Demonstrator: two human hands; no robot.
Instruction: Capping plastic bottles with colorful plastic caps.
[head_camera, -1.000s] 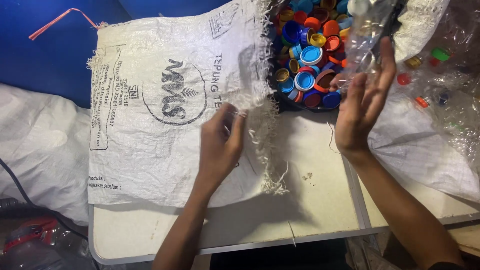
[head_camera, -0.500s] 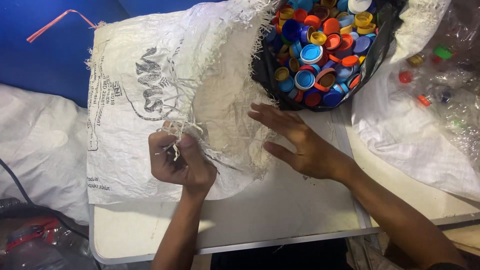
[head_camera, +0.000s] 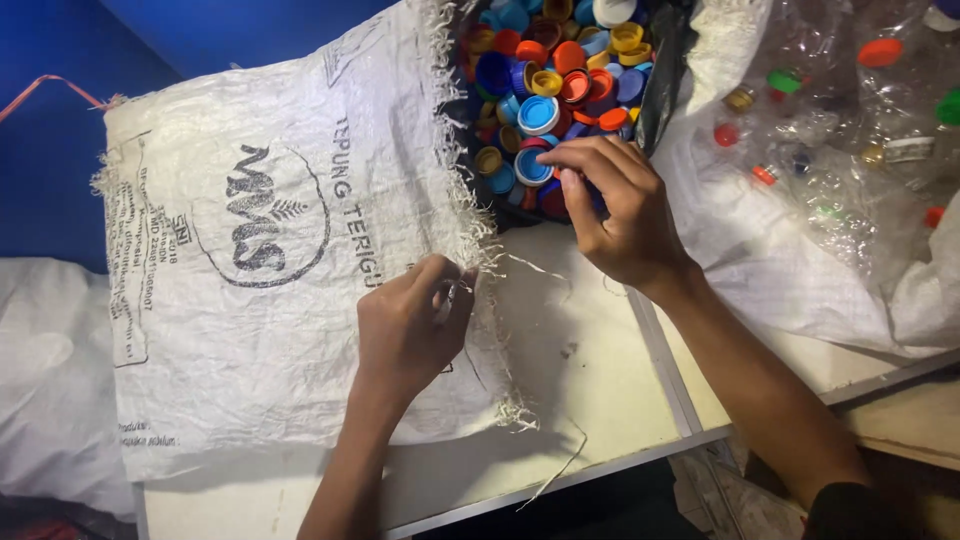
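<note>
Nearest, left hand (head_camera: 405, 335): fingers pinching the frayed edge of the white woven plastic sack (head_camera: 270, 270) flat on the pale surface (head_camera: 590, 390). Farther, right hand (head_camera: 612, 205): fingers curled, pinching among colourful plastic bottle caps (head_camera: 545, 70). Best picked singly, sack pinned.

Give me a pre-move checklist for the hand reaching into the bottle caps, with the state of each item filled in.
1. Right hand over the pile of bottle caps: ok, its fingertips are down among the blue and red caps at the near edge of the pile.
2. A cap held in the right hand: cannot tell, the fingers hide it.
3. Left hand on the white woven sack: ok, it pinches the frayed edge.
4. Sack lying flat on the table: ok, spread with print facing up.
5. Loose threads clear of the right hand: ok, strands trail on the table below the hand.
6. Clear plastic bottles: ok, they lie apart, right of the caps.
</note>
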